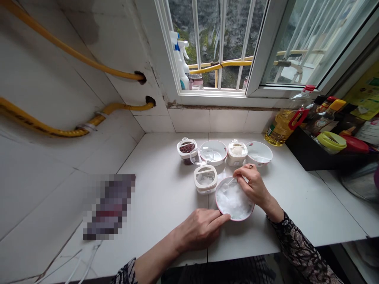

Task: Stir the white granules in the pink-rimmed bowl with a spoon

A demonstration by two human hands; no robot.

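A white bowl with a pink rim stands on the counter, filled with white granules. At its near left edge, my left hand is closed on the rim, the thumb lying along it. My right hand pinches a small clear spoon over the far side of the bowl, its tip at the granules. Just left of the bowl sits a square jar with its clear lid raised and white granules inside. Behind are a jar of dark red bits and a jar of pale powder.
Two more white bowls, one left and one right, stand along the back. An oil bottle and a black condiment box are at the right. A blurred dark object lies at the left, near white cables.
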